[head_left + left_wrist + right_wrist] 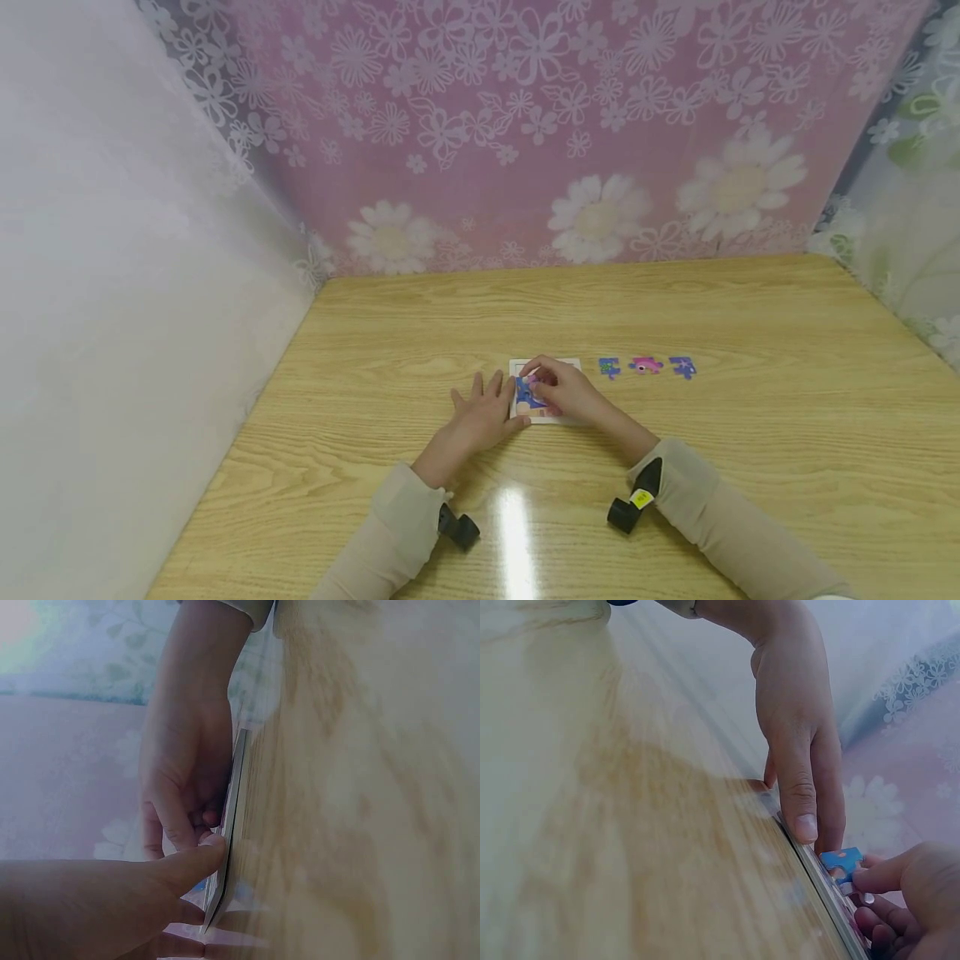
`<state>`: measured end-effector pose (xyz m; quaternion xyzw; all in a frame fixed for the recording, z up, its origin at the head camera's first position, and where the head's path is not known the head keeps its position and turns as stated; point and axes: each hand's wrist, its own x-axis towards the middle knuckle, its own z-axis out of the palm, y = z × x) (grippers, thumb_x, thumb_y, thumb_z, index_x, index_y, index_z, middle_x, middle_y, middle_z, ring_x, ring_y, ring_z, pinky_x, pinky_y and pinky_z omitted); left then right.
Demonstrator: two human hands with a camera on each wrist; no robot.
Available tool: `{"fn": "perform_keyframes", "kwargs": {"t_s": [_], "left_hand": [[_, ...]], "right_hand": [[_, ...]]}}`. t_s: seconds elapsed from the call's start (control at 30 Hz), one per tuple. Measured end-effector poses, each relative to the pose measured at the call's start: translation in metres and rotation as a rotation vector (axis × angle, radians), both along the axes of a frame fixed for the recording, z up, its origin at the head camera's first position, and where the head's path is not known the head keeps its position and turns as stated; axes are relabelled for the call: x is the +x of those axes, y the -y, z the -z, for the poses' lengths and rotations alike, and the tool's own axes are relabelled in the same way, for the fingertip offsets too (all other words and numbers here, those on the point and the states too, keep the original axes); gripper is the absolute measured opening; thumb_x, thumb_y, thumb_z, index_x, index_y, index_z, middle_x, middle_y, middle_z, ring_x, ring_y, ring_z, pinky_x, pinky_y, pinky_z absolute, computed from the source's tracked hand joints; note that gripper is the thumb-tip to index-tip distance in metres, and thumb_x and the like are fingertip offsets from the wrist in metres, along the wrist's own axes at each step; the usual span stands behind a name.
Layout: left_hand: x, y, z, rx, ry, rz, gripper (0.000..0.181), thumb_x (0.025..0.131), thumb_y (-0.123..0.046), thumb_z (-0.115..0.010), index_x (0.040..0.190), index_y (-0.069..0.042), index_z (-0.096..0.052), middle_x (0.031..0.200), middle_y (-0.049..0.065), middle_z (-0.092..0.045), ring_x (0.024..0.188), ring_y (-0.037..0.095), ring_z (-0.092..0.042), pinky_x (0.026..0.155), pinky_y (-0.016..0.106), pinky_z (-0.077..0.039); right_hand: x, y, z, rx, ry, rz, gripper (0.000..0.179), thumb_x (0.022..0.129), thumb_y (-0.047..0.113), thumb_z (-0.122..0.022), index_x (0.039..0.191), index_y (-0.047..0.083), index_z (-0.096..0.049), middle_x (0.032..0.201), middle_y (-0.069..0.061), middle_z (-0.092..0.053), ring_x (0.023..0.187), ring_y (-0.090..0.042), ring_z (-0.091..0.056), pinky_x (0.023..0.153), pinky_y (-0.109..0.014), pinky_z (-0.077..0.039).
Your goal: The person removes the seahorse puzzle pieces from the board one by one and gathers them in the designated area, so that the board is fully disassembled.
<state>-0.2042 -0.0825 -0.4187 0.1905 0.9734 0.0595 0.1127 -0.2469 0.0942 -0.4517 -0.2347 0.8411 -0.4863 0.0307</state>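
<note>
A white-rimmed puzzle tray (566, 363) lies flat on the table, with a blue, pink and tan picture partly filling it. My left hand (480, 421) rests at the tray's left side, fingers spread, its thumb touching the near left corner. Over the tray, my right hand (567, 392) pinches a blue puzzle piece (841, 861) between thumb and fingers; the right wrist view shows that piece tilted up from the tray. Much of the tray's right half is hidden beneath my right hand.
Three loose pieces lie in a row to the tray's right: a blue one with green (609, 367), a pink one with an eye (646, 366) and a blue one with a star shape (683, 367). Flowered curtain (480, 167) stands behind the wooden table (787, 433).
</note>
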Motion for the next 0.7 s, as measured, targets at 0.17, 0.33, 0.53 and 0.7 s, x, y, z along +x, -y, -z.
{"fn": "perform_keyframes", "kwargs": {"t_s": [0.17,0.33,0.53,0.7], "left_hand": [[0.0,0.0,0.0,0.004,0.004,0.003,0.071,0.092,-0.054,-0.042,0.147,-0.012,-0.024,0.149,0.014,-0.019,0.133,0.042,-0.012,0.093,0.068,-0.019],[0.0,0.001,0.0,0.011,0.004,0.003,0.072,0.092,-0.054,-0.042,0.147,-0.012,-0.024,0.149,0.014,-0.019,0.133,0.042,-0.011,0.093,0.068,-0.018],[0.0,0.001,0.002,0.009,0.015,0.0,0.072,0.091,-0.055,-0.041,0.147,-0.012,-0.024,0.149,0.014,-0.018,0.133,0.042,-0.01,0.093,0.068,-0.017],[0.0,0.0,0.002,0.007,0.01,-0.003,0.072,0.092,-0.055,-0.041,0.147,-0.013,-0.022,0.15,0.013,-0.017,0.134,0.041,-0.01,0.093,0.068,-0.017]], "right_hand": [[-0.001,0.0,0.0,-0.024,0.021,0.016,0.021,0.088,-0.001,-0.056,0.106,0.01,-0.061,0.09,-0.006,-0.059,0.075,-0.019,-0.051,0.064,-0.032,-0.042],[-0.001,-0.001,-0.001,-0.045,0.033,0.038,0.021,0.088,-0.002,-0.055,0.105,0.008,-0.061,0.09,-0.007,-0.059,0.078,-0.021,-0.053,0.068,-0.033,-0.043],[-0.001,-0.005,-0.007,-0.026,0.041,0.064,0.019,0.089,0.001,-0.055,0.106,0.008,-0.06,0.095,-0.008,-0.06,0.086,-0.024,-0.055,0.073,-0.036,-0.045],[-0.003,-0.01,-0.016,-0.001,0.012,0.072,0.019,0.089,0.002,-0.055,0.107,0.007,-0.06,0.099,-0.011,-0.06,0.087,-0.026,-0.055,0.071,-0.037,-0.046]]}}
